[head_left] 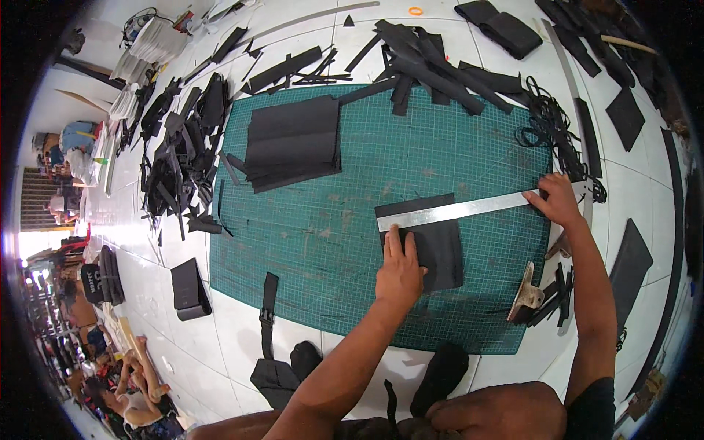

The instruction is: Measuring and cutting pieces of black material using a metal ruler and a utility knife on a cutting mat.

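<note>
A steel ruler [455, 207] lies slantwise across the upper part of a black fabric piece [438, 257] on the green cutting mat [308, 242]. My left hand [400, 273] is stretched out over the fabric's left side, its fingertips touching the ruler's lower edge near its left end. At the mat's right edge, my right hand [557, 199] grips the ruler's other end between thumb and fingers. Toward the mat's upper left rests a stack of black fabric pieces [293, 139]. A metal clamp [526, 293] sits on the mat's lower right.
Black scraps [180, 139] heap up left of the mat, and longer strips [425, 62] lie across its far edge. Tangled black cord [550, 132] hangs over the right corner. A black strap with buckle [268, 308] lies near my foot. Another person [136, 396] sits at the lower left.
</note>
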`<state>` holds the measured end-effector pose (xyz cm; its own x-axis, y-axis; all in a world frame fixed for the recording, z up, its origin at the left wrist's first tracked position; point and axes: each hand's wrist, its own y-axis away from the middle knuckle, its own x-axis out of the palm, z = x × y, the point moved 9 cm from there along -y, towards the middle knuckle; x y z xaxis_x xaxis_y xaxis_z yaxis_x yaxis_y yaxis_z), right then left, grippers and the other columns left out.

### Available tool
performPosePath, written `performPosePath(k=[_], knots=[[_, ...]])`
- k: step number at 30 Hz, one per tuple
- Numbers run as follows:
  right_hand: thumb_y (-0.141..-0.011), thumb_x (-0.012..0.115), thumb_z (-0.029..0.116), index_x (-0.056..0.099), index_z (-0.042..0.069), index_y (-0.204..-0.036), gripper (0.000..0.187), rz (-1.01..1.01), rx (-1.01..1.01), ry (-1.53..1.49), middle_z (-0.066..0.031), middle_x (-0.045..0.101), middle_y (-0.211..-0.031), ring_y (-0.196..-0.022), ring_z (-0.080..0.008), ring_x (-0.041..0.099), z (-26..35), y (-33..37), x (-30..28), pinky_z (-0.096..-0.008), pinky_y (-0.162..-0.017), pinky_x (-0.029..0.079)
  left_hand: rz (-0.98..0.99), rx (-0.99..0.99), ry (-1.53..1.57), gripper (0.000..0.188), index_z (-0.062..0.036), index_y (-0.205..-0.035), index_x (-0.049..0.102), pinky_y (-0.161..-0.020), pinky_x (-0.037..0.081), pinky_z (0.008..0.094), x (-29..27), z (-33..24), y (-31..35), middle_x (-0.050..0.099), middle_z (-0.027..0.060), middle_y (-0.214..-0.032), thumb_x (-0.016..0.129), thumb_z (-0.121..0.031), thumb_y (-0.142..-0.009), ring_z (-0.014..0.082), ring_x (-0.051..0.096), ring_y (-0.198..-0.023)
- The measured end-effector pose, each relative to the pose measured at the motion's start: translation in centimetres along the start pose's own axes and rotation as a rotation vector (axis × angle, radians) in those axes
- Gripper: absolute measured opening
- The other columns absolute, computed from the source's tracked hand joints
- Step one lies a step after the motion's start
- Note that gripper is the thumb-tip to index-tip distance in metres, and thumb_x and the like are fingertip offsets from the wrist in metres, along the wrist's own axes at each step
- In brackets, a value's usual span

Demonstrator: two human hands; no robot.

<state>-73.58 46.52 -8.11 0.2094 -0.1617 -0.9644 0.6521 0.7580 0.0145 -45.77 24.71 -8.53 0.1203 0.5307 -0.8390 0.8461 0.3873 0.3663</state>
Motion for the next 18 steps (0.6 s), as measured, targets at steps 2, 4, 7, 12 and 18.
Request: performPosePath(k=[2, 4, 7, 12, 18], knots=[[-0.080, 0.071, 0.046, 0.060, 0.004, -0.070, 0.045, -0.013, -0.011, -0.002, -0.0095, 0.054, -0.072, -0.075, -0.0268, 0.051, 0.09, -0.02, -0.19, -0.0409, -0.075, 0.036, 0.022, -0.017, 0.028, 0.075, 0.0006, -0.141, 0.035, -0.102, 0.049, 0.0433, 0.10, -0.03, -0.02, 0.020, 0.0254, -0.152, 0.075, -0.020, -0.081, 0.0418, 0.030, -0.139], [-0.080, 0.071, 0.047, 0.060, 0.004, -0.070, 0.045, -0.022, -0.018, 0.002, -0.0093, 0.054, -0.072, -0.075, -0.0267, 0.051, 0.26, 0.08, -0.53, -0.0408, -0.075, 0.036, 0.027, -0.022, 0.020, 0.075, 0.0007, -0.141, 0.035, -0.102, 0.049, 0.0435, -0.13, -0.18, -0.02, 0.020, 0.0257, -0.152, 0.075, -0.020, -0.081, 0.0421, 0.030, -0.139], [-0.080, 0.071, 0.047, 0.060, 0.004, -0.069, 0.046, -0.017, -0.016, -0.017, -0.0093, 0.054, -0.072, -0.075, -0.0265, 0.051, 0.39, -0.23, -0.56, -0.0409, -0.075, 0.036, 0.022, -0.025, 0.013, 0.076, 0.0006, -0.141, 0.035, -0.102, 0.049, 0.0439, 0.01, -0.04, 0.01, 0.020, 0.0258, -0.152, 0.076, -0.020, -0.080, 0.0423, 0.031, -0.139], [-0.078, 0.072, 0.048, 0.060, 0.004, -0.070, 0.046, 0.007, 0.008, 0.018, -0.0092, 0.055, -0.072, -0.074, -0.0264, 0.051, 0.00, -0.10, -0.41, -0.0404, -0.075, 0.036, 0.061, -0.042, 0.048, 0.077, 0.0002, -0.141, 0.035, -0.102, 0.048, 0.0440, -0.03, -0.23, -0.14, 0.020, 0.0253, -0.152, 0.077, -0.021, -0.080, 0.0420, 0.031, -0.139], [-0.078, 0.074, 0.047, 0.060, 0.005, -0.073, 0.045, -0.071, -0.021, 0.025, -0.0080, 0.054, -0.074, -0.076, -0.0257, 0.051, 0.43, 0.02, -0.95, -0.0397, -0.076, 0.036, 0.046, -0.038, 0.026, 0.084, -0.0014, -0.146, 0.027, -0.102, 0.049, 0.0435, -0.02, -0.18, -0.16, 0.019, 0.0251, -0.153, 0.076, -0.020, -0.080, 0.0417, 0.031, -0.139]])
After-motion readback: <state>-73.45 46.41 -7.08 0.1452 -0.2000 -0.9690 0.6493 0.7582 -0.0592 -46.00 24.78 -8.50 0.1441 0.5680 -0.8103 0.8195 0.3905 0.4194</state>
